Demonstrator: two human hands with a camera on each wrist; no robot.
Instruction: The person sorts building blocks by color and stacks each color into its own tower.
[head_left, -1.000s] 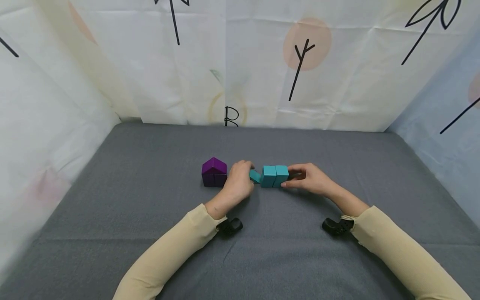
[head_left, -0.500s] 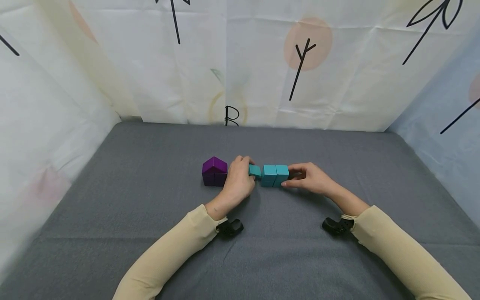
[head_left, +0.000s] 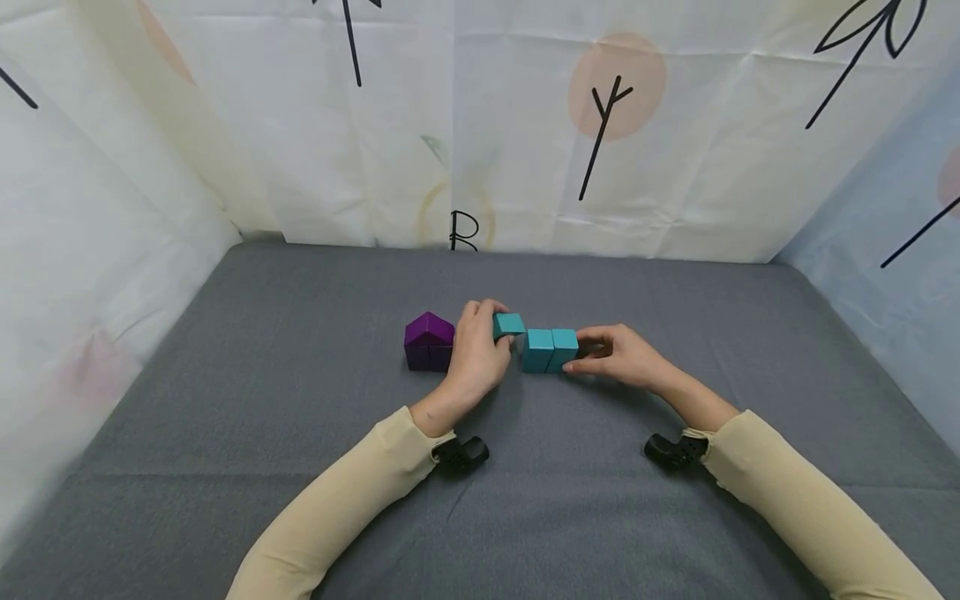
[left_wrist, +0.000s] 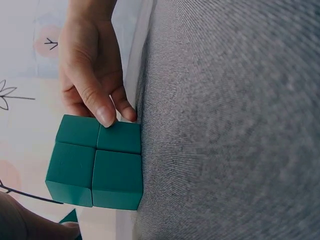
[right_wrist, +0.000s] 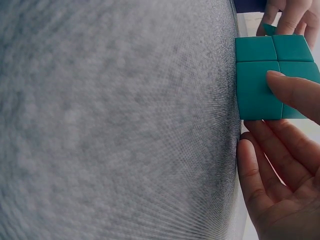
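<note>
My left hand pinches a teal block with a slanted face, raised beside the teal block stack. In the left wrist view a pointed corner of that held block shows by the thumb. The teal stack stands on the cloth, two blocks wide and two high. At its right end my right hand holds it, the thumb on the near face and the other fingers at the side; their tips are partly hidden. Left of my left hand stands a purple block stack topped by a roof-shaped purple block.
Grey cloth covers the table. Its far edge meets a white patterned curtain, with more curtain on both sides. A black wrist camera sits under the left sleeve, another black wrist camera under the right.
My left hand has lifted the teal slanted block from low beside the stack to about its top, tilting it on the way. My right hand and both stacks stay put.
</note>
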